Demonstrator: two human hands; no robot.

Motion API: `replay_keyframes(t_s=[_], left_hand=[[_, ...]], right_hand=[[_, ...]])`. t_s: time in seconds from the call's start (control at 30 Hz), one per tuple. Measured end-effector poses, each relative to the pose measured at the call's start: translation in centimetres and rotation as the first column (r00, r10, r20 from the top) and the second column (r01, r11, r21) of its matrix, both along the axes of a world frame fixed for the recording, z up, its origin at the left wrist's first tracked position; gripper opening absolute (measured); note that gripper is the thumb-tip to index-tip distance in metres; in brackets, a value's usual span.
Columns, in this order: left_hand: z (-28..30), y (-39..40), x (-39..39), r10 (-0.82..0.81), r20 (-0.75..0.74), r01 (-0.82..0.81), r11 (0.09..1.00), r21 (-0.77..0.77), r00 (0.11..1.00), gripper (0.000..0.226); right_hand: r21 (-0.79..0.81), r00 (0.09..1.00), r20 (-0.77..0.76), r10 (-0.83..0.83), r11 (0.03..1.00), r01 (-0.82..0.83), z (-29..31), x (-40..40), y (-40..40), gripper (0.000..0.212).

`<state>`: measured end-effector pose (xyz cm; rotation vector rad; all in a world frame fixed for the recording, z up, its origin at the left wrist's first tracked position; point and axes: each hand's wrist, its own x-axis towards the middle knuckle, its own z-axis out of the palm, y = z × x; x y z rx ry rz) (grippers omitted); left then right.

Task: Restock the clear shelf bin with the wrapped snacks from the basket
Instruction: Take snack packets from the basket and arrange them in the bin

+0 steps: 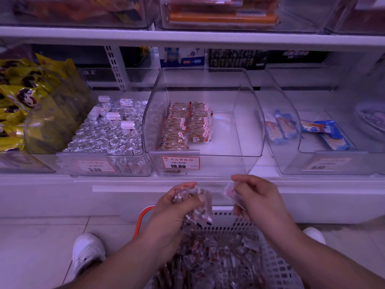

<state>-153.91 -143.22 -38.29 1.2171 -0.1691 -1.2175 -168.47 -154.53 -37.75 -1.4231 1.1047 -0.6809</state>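
Barely begun: left hand [181, 202] clutched a bunch of wrapped snacks [198, 207], right hand [253, 195] pinched one, clear bin [248, 126] beyond mostly bare, basket [277, 265] beneath full.

We count two hands: the left hand [179, 203] holds a bunch of wrapped snacks [199, 207], number not countable, and the right hand [257, 198] holds one wrapped snack [230, 191]. We count one basket [277, 265], holding a pile too dense to count. We count one clear shelf bin [248, 122] at centre, with two rows of stocked snacks [185, 124] in it. We count three price labels: one orange label [180, 163] on the centre bin, one on the left bin [94, 166], one on the right bin [325, 163]. We count two white shoes [88, 252].
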Motion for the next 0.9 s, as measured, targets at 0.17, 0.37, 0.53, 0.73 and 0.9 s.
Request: replay_keyframes(t_s=[0.17,0.37,0.53,0.73,0.9], left_hand=[[-0.4,0.0,-0.9,0.122,0.02,-0.122,0.992,-0.023,0.992,0.058],[-0.4,0.3,-0.9,0.202,0.102,-0.187,0.973,-0.137,0.974,0.06],[-0.2,0.6,-1.7,0.13,0.134,-0.103,0.977,-0.188,0.982,0.063],[0.2,0.5,-1.5,0.072,0.114,-0.048,0.978,-0.204,0.991,0.059],[-0.2,0.6,-1.9,0.128,0.096,-0.108,0.977,-0.183,0.987,0.057]], right_hand=[[0.031,0.944,0.16,0.289,0.954,-0.298,0.4,0.9,4.2,0.025],[0.128,0.921,0.284,0.266,0.942,-0.311,0.2,0.9,4.9,0.03],[0.27,0.959,0.273,0.075,0.951,-0.151,-0.6,0.6,4.5,0.049],[0.309,0.932,0.363,-0.004,0.944,-0.117,-0.6,0.7,4.1,0.051],[0.4,0.907,0.42,-0.037,0.904,-0.148,-0.7,1.0,4.9,0.031]])
